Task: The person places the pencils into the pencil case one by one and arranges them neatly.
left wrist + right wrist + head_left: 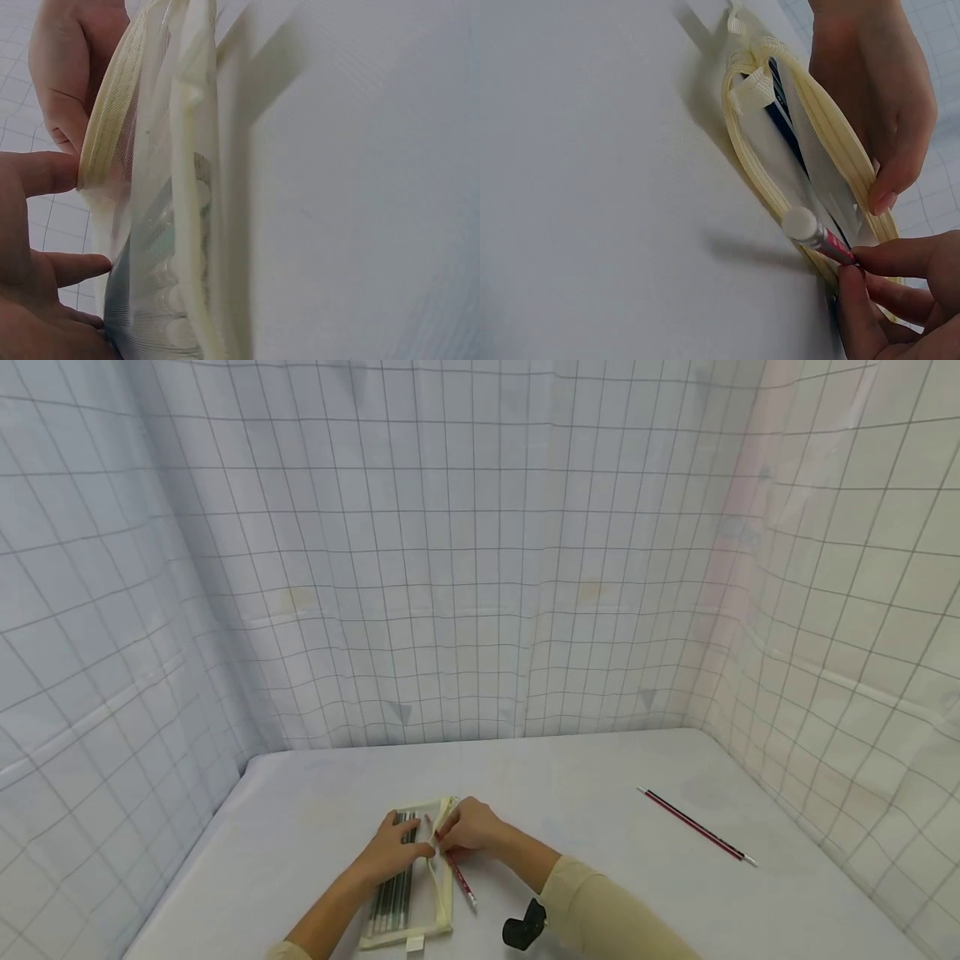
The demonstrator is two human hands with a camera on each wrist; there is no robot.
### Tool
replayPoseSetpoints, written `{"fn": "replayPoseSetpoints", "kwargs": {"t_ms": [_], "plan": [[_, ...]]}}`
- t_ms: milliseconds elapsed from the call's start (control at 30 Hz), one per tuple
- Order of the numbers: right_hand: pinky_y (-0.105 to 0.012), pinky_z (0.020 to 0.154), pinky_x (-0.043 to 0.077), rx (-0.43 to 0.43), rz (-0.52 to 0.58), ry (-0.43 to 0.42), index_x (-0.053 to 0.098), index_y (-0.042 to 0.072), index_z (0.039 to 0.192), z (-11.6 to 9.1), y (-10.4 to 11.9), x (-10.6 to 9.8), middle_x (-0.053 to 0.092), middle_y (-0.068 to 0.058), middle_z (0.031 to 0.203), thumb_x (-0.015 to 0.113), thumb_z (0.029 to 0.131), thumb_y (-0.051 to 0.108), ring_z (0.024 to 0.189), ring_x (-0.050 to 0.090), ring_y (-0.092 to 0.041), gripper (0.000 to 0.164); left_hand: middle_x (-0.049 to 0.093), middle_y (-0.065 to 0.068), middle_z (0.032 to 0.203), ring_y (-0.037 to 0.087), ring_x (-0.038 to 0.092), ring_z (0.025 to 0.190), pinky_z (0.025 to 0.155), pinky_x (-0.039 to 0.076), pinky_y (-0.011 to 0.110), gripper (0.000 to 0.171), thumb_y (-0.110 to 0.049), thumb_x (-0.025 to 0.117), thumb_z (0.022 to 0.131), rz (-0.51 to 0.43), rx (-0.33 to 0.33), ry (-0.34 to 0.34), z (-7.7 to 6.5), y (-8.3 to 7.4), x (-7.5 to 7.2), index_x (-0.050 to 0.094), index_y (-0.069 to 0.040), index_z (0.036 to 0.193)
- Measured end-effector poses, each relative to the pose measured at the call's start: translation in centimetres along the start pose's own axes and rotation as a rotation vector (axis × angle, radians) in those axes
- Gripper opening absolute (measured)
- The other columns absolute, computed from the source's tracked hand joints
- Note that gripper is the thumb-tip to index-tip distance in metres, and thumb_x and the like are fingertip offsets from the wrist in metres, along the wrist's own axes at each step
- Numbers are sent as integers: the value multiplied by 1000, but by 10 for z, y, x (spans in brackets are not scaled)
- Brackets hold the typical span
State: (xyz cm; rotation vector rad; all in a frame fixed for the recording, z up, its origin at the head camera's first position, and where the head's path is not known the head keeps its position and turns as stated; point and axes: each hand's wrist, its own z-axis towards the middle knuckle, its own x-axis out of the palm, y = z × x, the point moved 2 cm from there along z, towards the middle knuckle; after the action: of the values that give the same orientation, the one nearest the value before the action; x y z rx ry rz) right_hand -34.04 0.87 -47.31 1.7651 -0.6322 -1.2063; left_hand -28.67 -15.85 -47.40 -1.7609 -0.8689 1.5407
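A see-through mesh pencil case [423, 906] with cream zipper edging lies on the table, its zipper side gaping in the right wrist view. Several dark pencils [392, 906] lie side by side inside it. My left hand [390, 852] spreads over the case, its thumb hooked at the zipper band [832, 142] and its other fingers against the mesh. With thumb and fingertips, my right hand [472, 827] pinches a red pencil [461, 881] with a white eraser end [800, 223]. This pencil slants across the zipper opening, eraser end towards me; its far part shows within the case.
Red and black pencils [697, 827] lie close together on the right of the white table [570, 793]. A small black object [525, 927] is beside my right sleeve [600, 902]. White grid-patterned curtains [480, 568] hang behind and at both sides.
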Motion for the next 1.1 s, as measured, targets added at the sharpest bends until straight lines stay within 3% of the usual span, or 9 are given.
{"fn": "replayPoseSetpoints", "kwargs": {"t_ms": [200,433,533,633,867,1100], "plan": [[-26,55,58,23,86,6,75,-2,85,1,4,3,69,-10,72,78,85,-8,57,67,-15,7,2,38,164,64,6,146,110,20,76,78,-25,74,87,-29,-5,2,-1,-2,-1,44,9,151],[-33,66,62,74,418,133,71,-10,104,4,1,10,72,-18,81,61,94,-11,68,72,-21,14,3,38,163,63,6,146,110,19,77,78,-26,72,87,-15,4,10,-1,-3,-2,44,9,151],[-36,71,62,94,506,182,67,-11,109,4,-1,12,71,-19,85,56,95,-12,70,71,-20,18,3,38,164,63,6,146,110,18,77,79,-27,72,86,-12,3,10,-1,-2,-2,45,9,151],[-37,72,62,97,523,210,66,-11,111,3,-1,9,71,-19,87,56,95,-11,71,70,-20,19,4,37,164,62,8,146,110,19,76,79,-28,72,86,-12,5,11,-1,-3,-2,45,9,150],[-28,59,58,66,438,264,70,-5,111,1,-3,-4,74,-15,87,65,95,-5,72,70,-16,17,3,37,164,63,7,146,110,18,77,80,-30,73,89,-15,0,22,1,0,-2,43,8,152],[-31,59,56,50,368,250,73,-1,114,-2,-4,-18,76,-14,95,72,93,-1,78,72,-20,21,2,36,164,63,9,146,109,21,77,82,-32,74,87,-3,-16,20,2,1,0,43,6,153]]}}
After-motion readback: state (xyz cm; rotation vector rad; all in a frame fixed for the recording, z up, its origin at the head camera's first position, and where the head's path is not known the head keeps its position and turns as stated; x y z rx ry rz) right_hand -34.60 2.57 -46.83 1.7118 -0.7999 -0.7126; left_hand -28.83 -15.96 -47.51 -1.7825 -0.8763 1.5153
